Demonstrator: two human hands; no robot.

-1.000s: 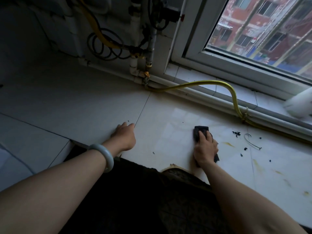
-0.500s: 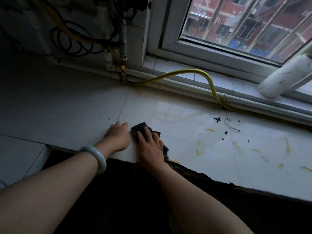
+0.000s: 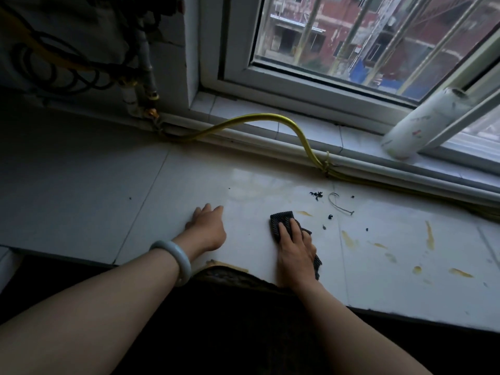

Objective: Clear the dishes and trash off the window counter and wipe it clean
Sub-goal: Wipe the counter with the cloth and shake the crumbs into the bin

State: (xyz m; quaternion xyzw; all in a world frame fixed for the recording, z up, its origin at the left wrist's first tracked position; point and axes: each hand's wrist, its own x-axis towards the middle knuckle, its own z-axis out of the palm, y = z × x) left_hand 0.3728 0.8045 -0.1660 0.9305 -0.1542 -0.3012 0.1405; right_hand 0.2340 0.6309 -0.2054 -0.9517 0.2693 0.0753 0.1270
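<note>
Left hand (image 3: 208, 228) lies flat and released on the worktop (image 3: 257, 185), while right hand (image 3: 296, 246) presses the dark cloth (image 3: 281, 220) near its front edge with straight fingers; wiping seems underway, and the next stroke should reach the yellow stains (image 3: 349, 239) to the right.

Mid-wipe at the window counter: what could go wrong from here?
1. Dark crumbs and a bent wire lie just right of the cloth under the right hand; a sweep could scatter them off the counter edge.
2. The yellow stains further right may smear rather than lift.
</note>
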